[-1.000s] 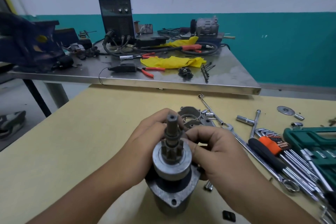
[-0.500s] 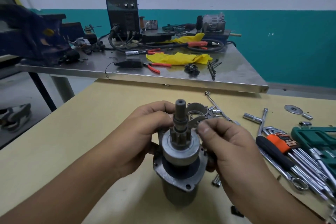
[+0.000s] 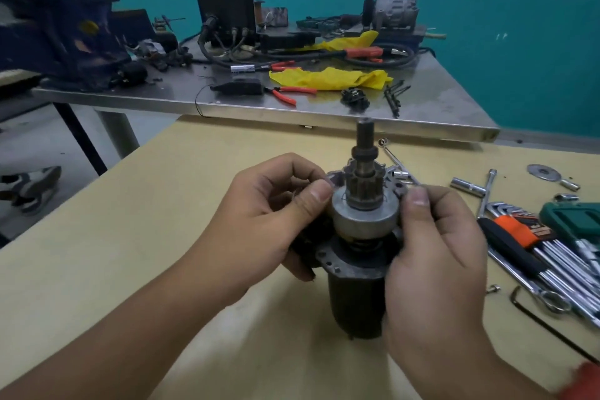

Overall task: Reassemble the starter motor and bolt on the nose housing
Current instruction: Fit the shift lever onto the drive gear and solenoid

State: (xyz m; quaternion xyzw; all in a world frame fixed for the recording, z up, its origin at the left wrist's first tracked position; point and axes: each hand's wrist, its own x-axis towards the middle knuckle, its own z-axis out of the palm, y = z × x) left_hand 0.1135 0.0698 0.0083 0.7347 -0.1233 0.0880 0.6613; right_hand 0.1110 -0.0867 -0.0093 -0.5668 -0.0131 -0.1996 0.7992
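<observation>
the starter motor (image 3: pixel 357 286) stands upright on the yellow table (image 3: pixel 130 253), shaft up. the left hand (image 3: pixel 269 221) curls round its left flank, thumb on the silver drive collar (image 3: pixel 363 221). the right hand (image 3: pixel 431 256) wraps its right side, thumb pinching that collar. since a second ago, both thumbs have dropped from the pinion gear (image 3: pixel 363 185) to the collar.

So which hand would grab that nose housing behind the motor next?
Probably the right hand. The housing peeks out behind the motor, just past the right fingertips. The left hand wraps the motor's flange, so it seems better left steadying.
</observation>
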